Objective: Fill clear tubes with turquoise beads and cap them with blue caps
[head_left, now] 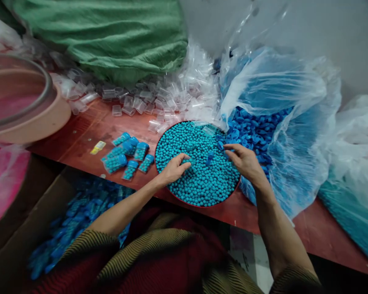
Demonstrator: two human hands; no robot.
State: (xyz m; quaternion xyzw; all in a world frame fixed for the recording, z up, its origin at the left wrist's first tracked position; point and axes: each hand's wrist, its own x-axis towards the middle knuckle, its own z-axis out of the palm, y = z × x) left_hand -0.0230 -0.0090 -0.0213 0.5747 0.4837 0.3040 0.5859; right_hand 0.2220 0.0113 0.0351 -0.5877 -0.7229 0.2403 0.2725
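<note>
My left hand [174,168] is over a round red-rimmed tray [184,201] full of small turquoise balls [199,188]. Its thumb and fingers are curled toward each other; whatever is between them blends with the balls. My right hand [245,161], at the tray's right side, pinches a blue cap [221,145] between thumb and fingertips. Another blue cap [209,157] lies on the balls between my hands. Left of the tray, several capped clear bottles [141,151] filled with turquoise balls lie on the red table [88,126].
Empty clear bottles [138,104] are heaped behind the tray, below a green sack [110,36]. At right, an open plastic bag [297,163] spills blue caps [254,130]. Basins [27,126] stand at left. Filled bottles [88,208] lie below the table edge.
</note>
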